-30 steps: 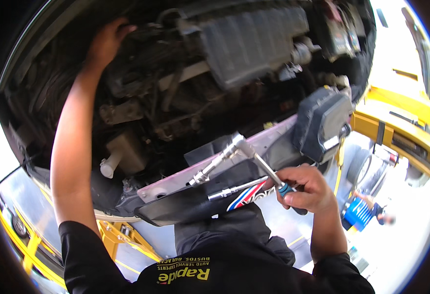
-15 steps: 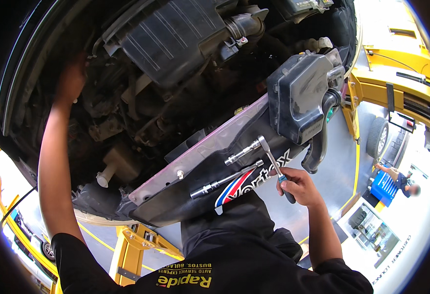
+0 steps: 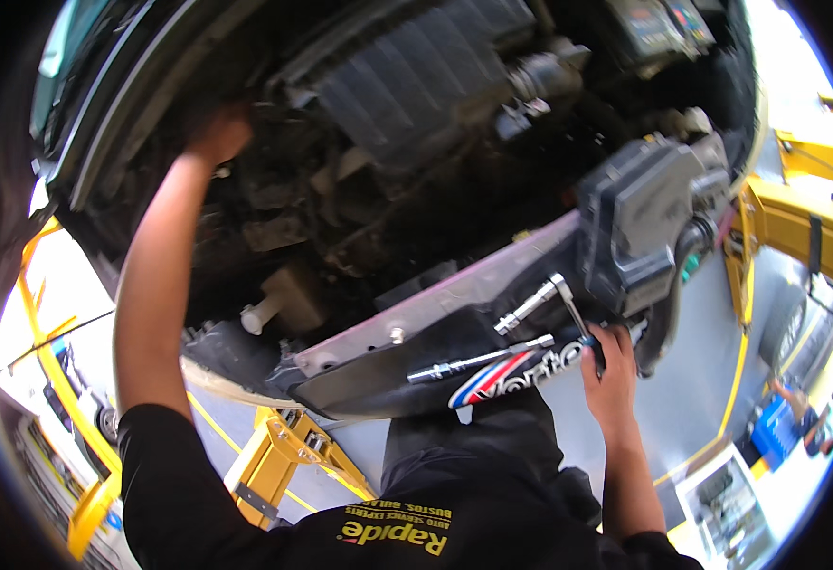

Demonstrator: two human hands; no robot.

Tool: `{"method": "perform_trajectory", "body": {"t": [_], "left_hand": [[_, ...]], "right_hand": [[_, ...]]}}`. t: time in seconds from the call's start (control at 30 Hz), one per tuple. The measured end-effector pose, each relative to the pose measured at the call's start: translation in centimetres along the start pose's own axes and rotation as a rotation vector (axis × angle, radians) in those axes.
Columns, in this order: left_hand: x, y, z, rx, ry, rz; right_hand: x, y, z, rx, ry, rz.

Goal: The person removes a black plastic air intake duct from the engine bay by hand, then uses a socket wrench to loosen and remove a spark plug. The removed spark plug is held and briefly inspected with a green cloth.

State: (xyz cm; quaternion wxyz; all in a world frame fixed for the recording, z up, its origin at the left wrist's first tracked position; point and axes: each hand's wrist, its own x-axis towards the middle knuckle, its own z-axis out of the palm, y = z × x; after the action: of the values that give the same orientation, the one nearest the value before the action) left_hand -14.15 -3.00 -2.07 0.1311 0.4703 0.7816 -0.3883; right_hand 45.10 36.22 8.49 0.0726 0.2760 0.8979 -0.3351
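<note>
My left hand (image 3: pixel 224 135) reaches deep into the engine bay at the far left; it is blurred, and its fingers are lost in shadow among dark parts. My right hand (image 3: pixel 610 363) is closed around the handle of a ratchet wrench (image 3: pixel 573 309) at the front edge of the car. A chrome socket piece (image 3: pixel 529 306) extends leftward from the ratchet's head. Just nearer to me, a chrome extension bar with a socket (image 3: pixel 478 360) rests on the black fender cover (image 3: pixel 369 378), which has a striped logo. My right fingers partly hide the ratchet's handle.
A black ribbed air filter housing (image 3: pixel 416 81) fills the upper middle. On the front right sits a black plastic box with a duct (image 3: pixel 640 223). A white-capped reservoir (image 3: pixel 283 306) is at left. Yellow lift arms (image 3: pixel 279 451) flank the car. Another person (image 3: pixel 806 423) is far right, by a blue cabinet.
The view has shifted, so the whole scene sits farther right. My right hand now covers more of the ratchet's handle. My left hand remains in the engine bay.
</note>
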Motion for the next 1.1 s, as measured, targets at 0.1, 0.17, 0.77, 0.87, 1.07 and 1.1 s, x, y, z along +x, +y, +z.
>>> {"method": "perform_trajectory", "body": {"t": [0.1, 0.17, 0.77, 0.87, 1.07, 1.1], "left_hand": [[0.5, -0.6, 0.2, -0.135, 0.108, -0.023], [-0.1, -1.0, 1.6, -0.287, 0.236, -0.123], [1.2, 0.5, 1.5, -0.507, 0.241, -0.303], [2.9, 0.7, -2.4, -0.552, 0.094, -0.253], [3.5, -1.2, 3.6, -0.725, 0.122, -0.312], [3.2, -1.4, 4.1, -0.651, 0.138, -0.273]], "right_hand": [[-0.5, -0.3, 0.7, -0.025, 0.055, 0.008], [-0.4, -0.6, 0.9, -0.027, 0.04, 0.0], [-0.3, -2.0, 1.2, -0.235, -0.029, 0.036], [-0.3, -2.6, 0.9, -0.285, -0.006, 0.06], [0.3, -1.8, 1.4, -0.257, 0.042, 0.02], [0.3, -2.0, 1.3, -0.234, 0.03, 0.046]]}}
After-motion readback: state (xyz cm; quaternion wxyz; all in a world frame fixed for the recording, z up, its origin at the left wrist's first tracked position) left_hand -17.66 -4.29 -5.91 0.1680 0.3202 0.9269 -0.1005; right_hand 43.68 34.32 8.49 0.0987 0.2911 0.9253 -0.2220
